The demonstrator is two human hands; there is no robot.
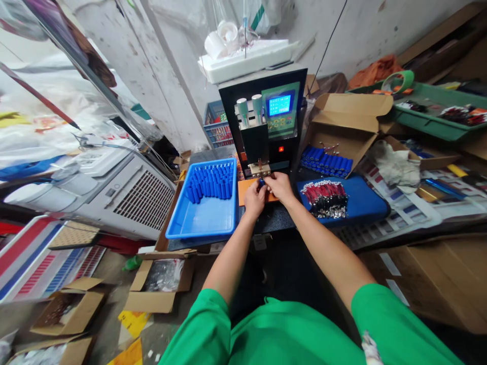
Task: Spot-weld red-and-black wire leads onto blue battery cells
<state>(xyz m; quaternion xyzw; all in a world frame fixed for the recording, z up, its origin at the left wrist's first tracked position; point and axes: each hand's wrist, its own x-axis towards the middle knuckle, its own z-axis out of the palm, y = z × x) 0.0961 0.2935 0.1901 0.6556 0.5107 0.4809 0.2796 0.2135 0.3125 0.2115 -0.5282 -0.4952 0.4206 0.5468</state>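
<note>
A black spot welder [262, 142] with a lit blue display stands in front of me. My left hand [254, 198] is closed just below its electrodes, around a small blue battery cell [262, 182] mostly hidden by the fingers. My right hand [279, 186] meets it from the right, fingertips pinched together close under the electrode tips. What the right fingers grip is too small and covered to make out. Beneath both hands lies an orange block [246, 191]. To the left, a blue tray [201, 223] holds many upright blue cells [211, 183].
Right of the hands, bundled red and black wire leads [325, 197] lie on a blue pad [367, 197]. Behind them, an open cardboard box [342, 126] contains more blue cells. A green tray [429, 119] stands far right; a grey air cooler [125, 187] is at left.
</note>
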